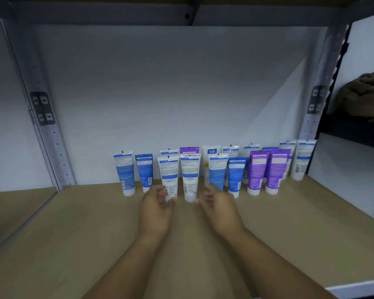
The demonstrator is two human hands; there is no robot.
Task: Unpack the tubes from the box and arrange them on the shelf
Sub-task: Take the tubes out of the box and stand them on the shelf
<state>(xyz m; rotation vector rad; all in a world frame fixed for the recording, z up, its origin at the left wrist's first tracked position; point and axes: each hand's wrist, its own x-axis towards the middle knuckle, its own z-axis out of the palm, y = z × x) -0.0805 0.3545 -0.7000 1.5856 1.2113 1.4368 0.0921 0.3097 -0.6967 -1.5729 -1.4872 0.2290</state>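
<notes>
Several tubes stand cap-down in two rows at the back of the wooden shelf, in white, blue and purple. Two white tubes stand foremost: one by my left hand, the other between both hands. My left hand's loosely spread fingers are at the lower part of the left white tube; whether they touch it I cannot tell. My right hand hovers relaxed just right of the other white tube, holding nothing. Two purple tubes stand further right. No box is in view.
Grey metal uprights frame the shelf bay on both sides, with a white back wall. A neighbouring shelf at the right holds a brown bundle. Bare wood lies in front of the tubes and to their left.
</notes>
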